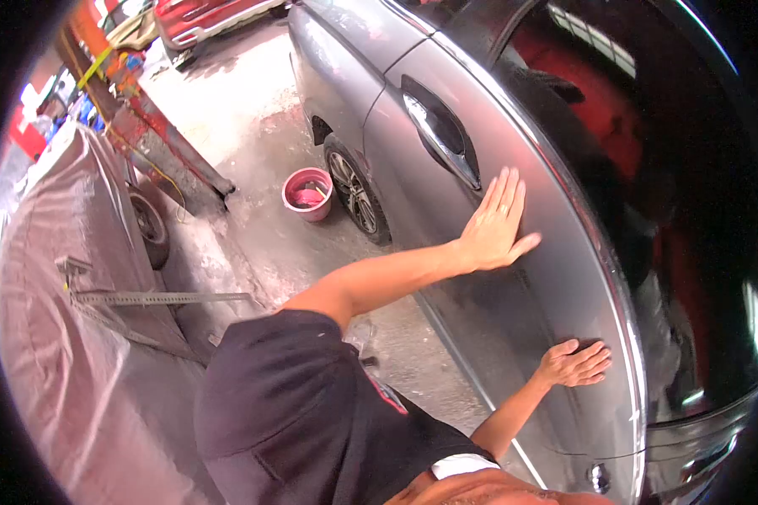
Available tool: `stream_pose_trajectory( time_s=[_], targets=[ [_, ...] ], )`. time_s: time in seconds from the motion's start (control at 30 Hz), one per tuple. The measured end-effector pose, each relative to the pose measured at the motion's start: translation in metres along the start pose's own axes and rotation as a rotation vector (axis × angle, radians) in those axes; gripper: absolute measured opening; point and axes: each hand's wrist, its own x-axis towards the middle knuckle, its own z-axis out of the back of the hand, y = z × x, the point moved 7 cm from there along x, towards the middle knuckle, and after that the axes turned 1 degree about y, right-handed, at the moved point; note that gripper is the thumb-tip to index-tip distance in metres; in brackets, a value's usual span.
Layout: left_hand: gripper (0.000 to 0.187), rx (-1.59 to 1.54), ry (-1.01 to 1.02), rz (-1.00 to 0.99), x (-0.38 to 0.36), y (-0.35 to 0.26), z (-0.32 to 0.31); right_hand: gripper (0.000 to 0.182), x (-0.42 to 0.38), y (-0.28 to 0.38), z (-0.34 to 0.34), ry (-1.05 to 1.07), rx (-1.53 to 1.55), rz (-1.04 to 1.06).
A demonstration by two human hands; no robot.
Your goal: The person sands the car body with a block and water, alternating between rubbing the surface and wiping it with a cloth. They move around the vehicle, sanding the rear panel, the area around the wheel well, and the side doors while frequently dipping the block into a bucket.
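My left hand [495, 225] lies flat on the grey car door [556, 278], fingers stretched out and thumb spread to the side. A ring shows on one finger. Its fingertips are just beside the end of the chrome door handle [436, 130]. Lower in the view, my right hand [576, 364] also rests flat against the door, below the chrome window trim [598, 231]. Its fingers are extended and nothing is in it. Dark window glass [648, 168] with reflections lies beyond the trim.
A pink bucket [293, 202] with things inside stands on the floor by the car's wheel [354, 189]. A worn orange-red post [156, 139] rises nearby. On the left, a draped cover [67, 337] hangs over something bulky, with a metal bar [160, 298] against it. A red car [210, 18] is farther off.
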Motion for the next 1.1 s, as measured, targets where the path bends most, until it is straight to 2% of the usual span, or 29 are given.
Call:
stream_pose_trajectory(
  time_s=[0.07, 0.1, 0.17, 0.2, 0.23, 0.27, 0.3, 0.33, 0.37, 0.4, 0.43, 0.47, 0.5, 0.57, 0.63, 0.67, 0.7, 0.73, 0.8, 0.9, 0.93, 0.97, 1.0, 1.03, 1.1],
  targets=[
    [0.082, 0.04, 0.221, -0.13, -0.06, 0.012, -0.005, 0.05, -0.001, -0.001, -0.006, 0.033, -0.013, -0.014],
    [0.078, 0.113, 0.284, -0.129, -0.099, 0.032, -0.01, 0.051, -0.004, -0.003, -0.004, 0.052, -0.009, -0.01],
    [0.073, 0.142, 0.324, 0.043, -0.177, 0.079, 0.013, 0.053, -0.01, -0.008, -0.004, 0.102, -0.026, -0.003],
    [0.07, 0.153, 0.355, 0.189, -0.221, 0.113, 0.026, 0.055, -0.01, -0.001, -0.007, 0.103, -0.038, -0.032],
    [0.066, 0.231, 0.491, 0.389, -0.271, 0.153, 0.034, 0.055, -0.009, 0.015, -0.007, 0.135, -0.024, -0.006],
    [0.063, 0.309, 0.634, 0.587, -0.327, 0.193, 0.042, 0.058, -0.004, 0.026, -0.008, 0.138, 0.011, -0.084],
    [0.062, 0.363, 0.74, 0.671, -0.399, 0.238, 0.042, 0.061, 0.004, 0.039, -0.009, 0.128, 0.039, -0.172],
    [0.06, 0.415, 0.846, 0.742, -0.457, 0.279, 0.047, 0.064, 0.018, 0.07, -0.012, 0.249, 0.025, -0.093],
    [0.059, 0.394, 0.963, 0.84, -0.486, 0.312, 0.063, 0.064, 0.024, 0.092, -0.014, 0.267, 0.01, -0.087],
    [0.058, 0.377, 1.079, 0.931, -0.507, 0.35, 0.075, 0.067, 0.026, 0.126, -0.02, 0.289, 0.025, 0.045],
    [0.058, 0.432, 1.123, 1.034, -0.53, 0.393, 0.085, 0.07, 0.024, 0.162, -0.03, 0.305, 0.043, 0.173],
    [0.058, 0.487, 1.158, 1.141, -0.542, 0.431, 0.092, 0.066, 0.021, 0.185, -0.033, 0.231, -0.004, 0.237],
    [0.058, 0.475, 1.167, 1.145, -0.551, 0.464, 0.086, 0.066, 0.014, 0.191, -0.046, 0.236, -0.007, 0.249],
    [0.052, 0.513, 1.173, 1.22, -0.545, 0.537, 0.079, 0.059, -0.003, 0.183, -0.058, -0.023, -0.083, 0.255],
    [0.05, 0.536, 0.992, 1.154, -0.555, 0.614, 0.04, 0.051, -0.012, 0.176, -0.066, -0.1, -0.362, 0.255],
    [0.05, 0.545, 0.887, 1.112, -0.554, 0.653, 0.023, 0.049, -0.003, 0.191, -0.061, -0.14, -0.35, 0.273],
    [0.051, 0.567, 0.87, 1.063, -0.543, 0.685, 0.009, 0.047, 0.005, 0.204, -0.053, -0.176, -0.34, 0.288],
    [0.052, 0.583, 0.858, 1.024, -0.535, 0.71, -0.005, 0.046, 0.002, 0.195, -0.056, -0.195, -0.356, 0.357],
    [0.058, 0.645, 0.63, 0.963, -0.528, 0.757, -0.032, 0.044, 0.002, 0.172, -0.061, -0.223, -0.438, 0.47],
    [0.063, 0.555, 0.671, 1.014, -0.519, 0.794, -0.063, 0.045, 0.007, 0.156, -0.063, -0.321, -0.47, 0.573],
    [0.065, 0.569, 0.674, 1.004, -0.529, 0.806, -0.077, 0.049, 0.015, 0.124, -0.066, -0.151, -0.53, 0.355],
    [0.068, 0.583, 0.67, 0.994, -0.54, 0.814, -0.089, 0.045, 0.014, 0.134, -0.063, -0.102, -0.536, 0.343],
    [0.058, 0.571, 0.681, 0.976, -0.553, 0.819, -0.104, 0.042, 0.01, 0.177, -0.056, -0.063, -0.499, 0.374],
    [0.058, 0.57, 0.667, 0.967, -0.553, 0.817, -0.114, 0.04, 0.004, 0.228, -0.047, -0.007, -0.452, 0.391],
    [0.044, 0.717, 0.551, 1.071, -0.553, 0.812, -0.115, 0.035, 0.0, 0.277, -0.042, 0.039, -0.424, 0.42]
  ],
)
